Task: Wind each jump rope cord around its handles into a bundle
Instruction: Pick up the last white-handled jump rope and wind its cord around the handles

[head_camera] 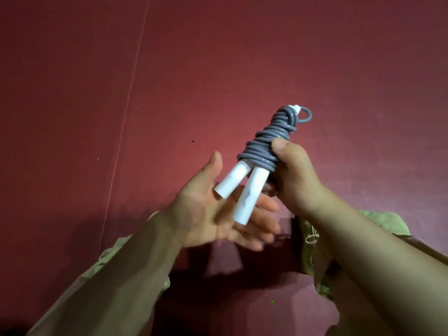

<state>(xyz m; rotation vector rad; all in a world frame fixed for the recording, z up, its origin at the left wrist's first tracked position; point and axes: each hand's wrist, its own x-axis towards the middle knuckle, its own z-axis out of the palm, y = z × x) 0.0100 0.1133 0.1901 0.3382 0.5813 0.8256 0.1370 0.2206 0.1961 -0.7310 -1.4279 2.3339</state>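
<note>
We hold the jump rope up over a dark red matte surface (218, 69), and it looks all but finished: the glossy grey rubber cord (269, 139) is coiled in many tight turns around the upper half of the two white cylindrical plastic handles (244, 190), which lie side by side with their bare lower ends pointing down toward us. At the top, a small grey loop (306, 116) of cord sticks out past the coils, so we judge the tail end is tucked or nearly so, though we cannot see how it is secured. Our right hand (293, 175) clamps the bundle from the side, thumb pressed on the coils and fingers closed around the back. Our left hand (218, 209) is spread flat and open beneath the handle ends, gripping nothing. No loose cord hangs free. What seems left is setting this bundle down; no other ropes are in view.
</note>
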